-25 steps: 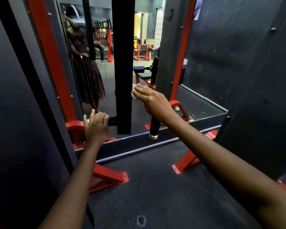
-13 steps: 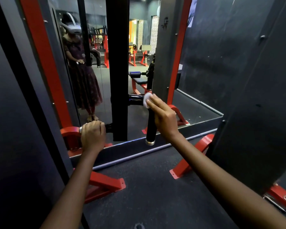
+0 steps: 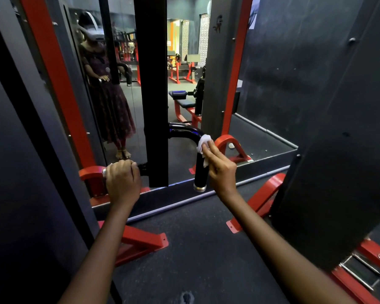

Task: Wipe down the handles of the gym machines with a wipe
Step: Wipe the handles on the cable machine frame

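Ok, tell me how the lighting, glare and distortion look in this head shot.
Head view: dim overall; wide-angle bending bows the red uprights outward; blue-white glare streaks the curved black handle; the white wipe looks brightest; the mirror reflects the gym; edges fall dark.

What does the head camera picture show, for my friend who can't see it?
A person's right hand presses a crumpled white wipe against a curved black machine handle. Their left hand grips another handle, mostly hidden, beside a black upright post, facing a mirror.
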`<state>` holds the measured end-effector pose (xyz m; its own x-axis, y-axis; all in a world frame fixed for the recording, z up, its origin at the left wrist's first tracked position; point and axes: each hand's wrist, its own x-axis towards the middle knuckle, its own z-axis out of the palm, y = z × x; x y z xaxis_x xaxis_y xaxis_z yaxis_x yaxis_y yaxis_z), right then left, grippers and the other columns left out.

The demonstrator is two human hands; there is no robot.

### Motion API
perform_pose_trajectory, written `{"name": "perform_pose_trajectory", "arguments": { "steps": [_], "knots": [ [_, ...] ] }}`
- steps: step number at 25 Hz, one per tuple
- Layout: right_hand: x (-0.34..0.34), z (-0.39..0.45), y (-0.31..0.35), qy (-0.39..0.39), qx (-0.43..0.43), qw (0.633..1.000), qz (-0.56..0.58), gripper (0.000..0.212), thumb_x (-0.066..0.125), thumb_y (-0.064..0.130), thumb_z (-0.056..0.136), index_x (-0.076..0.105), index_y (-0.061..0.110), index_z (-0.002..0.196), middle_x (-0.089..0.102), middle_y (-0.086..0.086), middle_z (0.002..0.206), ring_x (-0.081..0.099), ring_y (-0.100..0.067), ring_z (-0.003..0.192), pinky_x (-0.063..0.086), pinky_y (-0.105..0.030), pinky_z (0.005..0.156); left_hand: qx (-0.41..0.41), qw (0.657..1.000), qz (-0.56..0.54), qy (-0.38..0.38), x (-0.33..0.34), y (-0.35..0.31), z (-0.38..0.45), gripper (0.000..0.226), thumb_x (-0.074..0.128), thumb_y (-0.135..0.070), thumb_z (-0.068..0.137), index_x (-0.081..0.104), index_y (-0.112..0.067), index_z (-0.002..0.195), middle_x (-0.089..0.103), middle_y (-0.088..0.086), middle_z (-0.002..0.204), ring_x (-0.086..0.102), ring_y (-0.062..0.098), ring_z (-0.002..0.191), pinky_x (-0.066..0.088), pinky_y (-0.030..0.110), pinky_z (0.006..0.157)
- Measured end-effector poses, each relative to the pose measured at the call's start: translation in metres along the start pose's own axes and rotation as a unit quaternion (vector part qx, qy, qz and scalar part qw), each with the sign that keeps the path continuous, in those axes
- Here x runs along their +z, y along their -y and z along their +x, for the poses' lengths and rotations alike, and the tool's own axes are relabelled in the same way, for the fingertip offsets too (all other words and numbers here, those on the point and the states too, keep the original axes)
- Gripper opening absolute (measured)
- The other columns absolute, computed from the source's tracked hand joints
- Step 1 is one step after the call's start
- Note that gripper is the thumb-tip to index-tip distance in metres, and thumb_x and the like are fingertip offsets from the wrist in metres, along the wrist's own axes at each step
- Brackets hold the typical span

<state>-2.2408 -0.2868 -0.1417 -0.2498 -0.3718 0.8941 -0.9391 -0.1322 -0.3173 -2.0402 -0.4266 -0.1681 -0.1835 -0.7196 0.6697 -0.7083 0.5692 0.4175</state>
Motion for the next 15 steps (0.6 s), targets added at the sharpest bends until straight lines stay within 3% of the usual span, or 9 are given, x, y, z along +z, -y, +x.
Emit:
{"name": "perform_pose_trajectory", "arguments": {
  "steps": [5, 9, 13, 15],
  "knots": [
    [0.014, -0.061, 0.001, -0.003, 0.122, 0.993, -0.004, 0.041, 0.058, -0.014, 0.069, 0.07, 0.001, 0.105, 0.063, -0.019, 0.116, 0.063, -0.019, 0.101, 0.044, -0.018, 0.089, -0.004, 1.0, -0.006, -0.006, -0.003, 0.0, -0.002, 0.042, 0.024, -0.028, 0.093, 0.053, -0.005, 0.071, 0.052, 0.014, 0.069, 0.048, 0.033, 0.071, 0.036, 0.048, 0.08],
    [0.005, -0.08, 0.016, 0.006, 0.152, 0.988, -0.01, 0.024, 0.056, 0.005, 0.079, 0.073, 0.002, 0.096, 0.069, -0.015, 0.104, 0.068, -0.026, 0.088, 0.039, -0.006, 0.085, -0.007, 1.0, -0.012, -0.025, -0.004, -0.001, -0.004, 0.039, 0.027, -0.026, 0.092, 0.052, -0.005, 0.069, 0.051, 0.015, 0.068, 0.048, 0.034, 0.07, 0.036, 0.048, 0.08],
    [-0.008, 0.006, 0.049, -0.067, 0.063, 0.995, 0.023, 0.031, 0.054, -0.004, 0.081, 0.069, 0.003, 0.107, 0.065, -0.017, 0.109, 0.061, -0.023, 0.1, 0.044, -0.018, 0.087, 0.0, 0.999, -0.016, -0.041, -0.003, -0.002, -0.007, 0.038, 0.029, -0.024, 0.092, 0.052, -0.006, 0.069, 0.05, 0.015, 0.066, 0.047, 0.033, 0.068, 0.034, 0.047, 0.076],
    [-0.003, 0.047, 0.054, -0.034, -0.01, 0.999, 0.001, 0.033, 0.056, -0.01, 0.081, 0.068, 0.002, 0.108, 0.063, -0.019, 0.114, 0.06, -0.03, 0.108, 0.049, -0.032, 0.091, 0.001, 0.999, -0.016, -0.041, -0.004, -0.003, -0.007, 0.037, 0.029, -0.024, 0.092, 0.051, -0.006, 0.069, 0.05, 0.014, 0.066, 0.046, 0.033, 0.068, 0.034, 0.046, 0.076]
  ]
}}
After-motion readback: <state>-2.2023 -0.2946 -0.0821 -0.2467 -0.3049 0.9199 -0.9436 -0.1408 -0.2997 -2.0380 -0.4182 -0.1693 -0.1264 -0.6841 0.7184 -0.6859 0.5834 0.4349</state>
